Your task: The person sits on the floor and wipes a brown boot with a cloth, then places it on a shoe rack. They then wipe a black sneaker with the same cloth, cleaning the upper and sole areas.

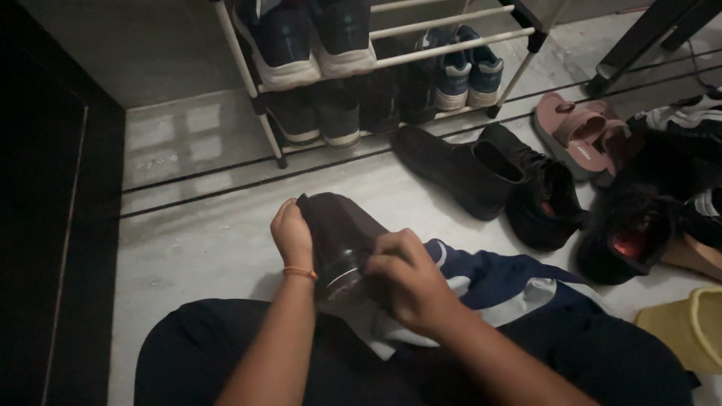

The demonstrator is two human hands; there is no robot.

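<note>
A dark ankle boot (342, 237) rests on my lap, sole side toward me. My left hand (292, 234) grips its upper edge at the left; an orange thread band circles that wrist. My right hand (406, 282) is closed on a blue and white cloth (496, 286) and presses it against the boot's right side. The cloth trails off to the right over my leg.
A white metal shoe rack (391, 53) holding several sneakers stands ahead on the tiled floor. Black boots (481, 177), pink sandals (583, 135) and other dark shoes (639, 233) lie to the right. A yellow tub (688, 327) sits at the right edge. A dark wall or door (45, 225) borders the left.
</note>
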